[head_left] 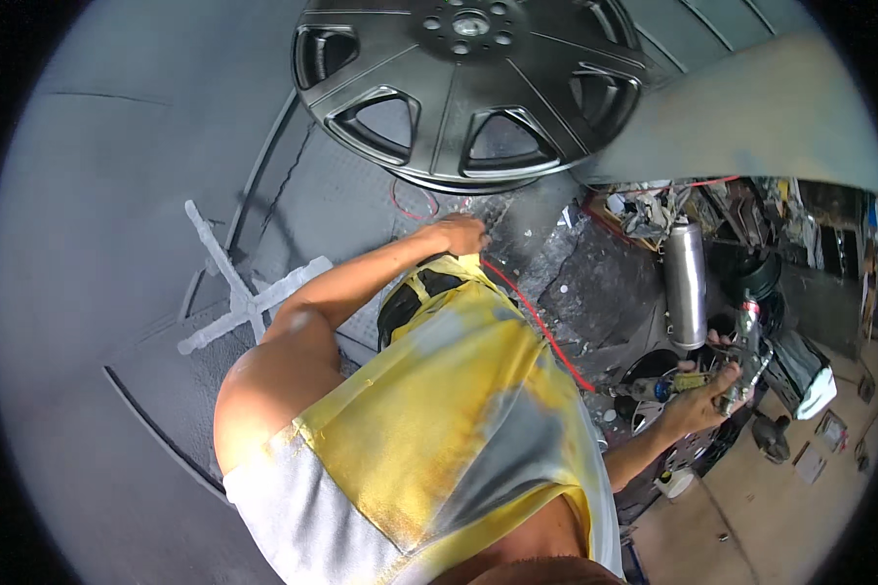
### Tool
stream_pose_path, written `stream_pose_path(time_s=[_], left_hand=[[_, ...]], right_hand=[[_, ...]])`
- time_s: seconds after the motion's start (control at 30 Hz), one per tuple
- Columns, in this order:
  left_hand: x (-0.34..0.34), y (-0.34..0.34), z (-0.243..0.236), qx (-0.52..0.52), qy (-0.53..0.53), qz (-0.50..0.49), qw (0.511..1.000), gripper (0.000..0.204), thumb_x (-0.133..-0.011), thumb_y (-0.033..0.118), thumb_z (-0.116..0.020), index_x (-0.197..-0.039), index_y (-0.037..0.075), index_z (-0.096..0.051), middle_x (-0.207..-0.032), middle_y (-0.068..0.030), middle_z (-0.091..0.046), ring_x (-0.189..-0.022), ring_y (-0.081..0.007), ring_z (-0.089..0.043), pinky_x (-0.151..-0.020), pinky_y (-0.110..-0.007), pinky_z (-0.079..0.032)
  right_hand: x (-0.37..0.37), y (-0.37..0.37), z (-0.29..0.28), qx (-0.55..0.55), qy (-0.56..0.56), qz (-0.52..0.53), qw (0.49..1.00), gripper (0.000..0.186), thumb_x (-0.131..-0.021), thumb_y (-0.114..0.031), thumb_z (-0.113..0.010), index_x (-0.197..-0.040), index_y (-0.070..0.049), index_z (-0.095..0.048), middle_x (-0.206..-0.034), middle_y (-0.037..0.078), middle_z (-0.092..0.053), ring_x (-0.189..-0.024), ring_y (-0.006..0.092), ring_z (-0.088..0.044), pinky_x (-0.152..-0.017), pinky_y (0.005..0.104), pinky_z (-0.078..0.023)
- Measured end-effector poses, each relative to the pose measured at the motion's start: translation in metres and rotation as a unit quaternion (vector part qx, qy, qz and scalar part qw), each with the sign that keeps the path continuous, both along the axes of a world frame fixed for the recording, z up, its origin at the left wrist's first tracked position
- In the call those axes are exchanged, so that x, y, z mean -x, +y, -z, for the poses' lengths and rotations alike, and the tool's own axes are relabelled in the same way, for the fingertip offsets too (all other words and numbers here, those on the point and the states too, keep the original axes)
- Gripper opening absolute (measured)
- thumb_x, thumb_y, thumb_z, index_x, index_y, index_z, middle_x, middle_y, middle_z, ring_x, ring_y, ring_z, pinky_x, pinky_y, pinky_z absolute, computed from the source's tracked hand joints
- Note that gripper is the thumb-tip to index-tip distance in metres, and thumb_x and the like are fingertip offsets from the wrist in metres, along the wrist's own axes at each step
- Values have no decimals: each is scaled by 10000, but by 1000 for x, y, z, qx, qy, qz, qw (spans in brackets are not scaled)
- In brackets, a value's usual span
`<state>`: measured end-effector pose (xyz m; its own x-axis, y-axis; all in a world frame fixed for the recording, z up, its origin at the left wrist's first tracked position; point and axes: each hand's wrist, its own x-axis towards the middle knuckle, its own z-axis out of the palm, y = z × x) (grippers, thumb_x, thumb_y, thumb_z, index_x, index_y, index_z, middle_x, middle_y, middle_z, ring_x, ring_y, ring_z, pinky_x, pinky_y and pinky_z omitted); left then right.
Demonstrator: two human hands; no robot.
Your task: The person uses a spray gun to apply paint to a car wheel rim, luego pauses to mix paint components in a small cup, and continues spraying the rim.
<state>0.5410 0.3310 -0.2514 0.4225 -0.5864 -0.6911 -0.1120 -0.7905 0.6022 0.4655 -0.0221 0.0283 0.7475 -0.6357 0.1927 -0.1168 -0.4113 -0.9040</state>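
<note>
My right hand [704,402], far off to the right, is wrapped round a metal spray gun [746,356]. Beside the gun is a silver cylindrical cup [686,288]; how the two join is not clear. A red hose [541,327] runs from near the gun's handle, past a blue-ringed fitting [661,390], to my left hand [461,234]. That hand is closed in front of my waist, apparently on the hose, though the fingers are partly hidden. Beyond it a dark grey wheel rim [444,88] lies face up, raised above the floor.
A pale cross-shaped stand base [252,300] is on the grey floor to the left. Curved dark strips [263,171] lie near it. Crumpled paper and clutter [644,210] fill a box at the right. A black tyre or wheel [698,448] lies below my right arm.
</note>
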Motion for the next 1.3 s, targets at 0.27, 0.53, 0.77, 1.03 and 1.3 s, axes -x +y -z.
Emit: stream_pose_path(time_s=[0.27, 0.53, 0.77, 1.03, 1.3], left_hand=[[9, -177, -122, 258, -27, 59, 964, 433, -1022, 354, -463, -1265, 44, -643, -1211, -196, -669, -1196, -374, -581, -1054, -475, -439], [56, -220, -150, 417, 161, -87, 890, 466, -974, 327, -594, -1305, -1, -597, -1232, -196, -658, -1160, -309, -621, -1017, -424, -468], [33, -186, -218, 402, 62, -74, 910, 459, -900, 353, -703, -1064, -62, -596, -1051, -219, -681, -951, -323, -656, -815, -434, -488], [8, -105, -208, 429, 141, -172, 876, 297, -969, 262, -604, -1090, -8, -633, -1038, -119, -683, -964, -201, -626, -861, -367, -508], [77, -95, -190, 267, 17, -418, 868, 228, -983, 230, -552, -1103, 44, -605, -1024, -105, -630, -927, -223, -605, -853, -371, -495]], right_hand=[[21, -39, 28, -64, 31, -51, 996, 339, -1064, -268, -513, -1272, -15, -424, -1120, 212, -679, -880, 216, -705, -506, 242, -559], [23, -38, 27, -136, 55, -169, 975, 330, -1045, -195, -543, -1293, -22, -410, -1133, 156, -626, -995, 248, -678, -558, 239, -581], [-5, -2, 28, -139, 53, -306, 940, 471, -1015, -206, -605, -1354, 28, -377, -1130, 195, -659, -881, 212, -686, -625, 295, -588], [-95, 71, 1, -7, 25, -597, 802, 324, -847, -201, -793, -1048, 16, -661, -879, 212, -687, -750, 320, -699, -680, 398, -532], [-168, 127, 13, -77, -68, -846, 522, 490, -846, -178, -737, -1262, 1, -552, -1074, 225, -597, -901, 426, -662, -751, 501, -555]])
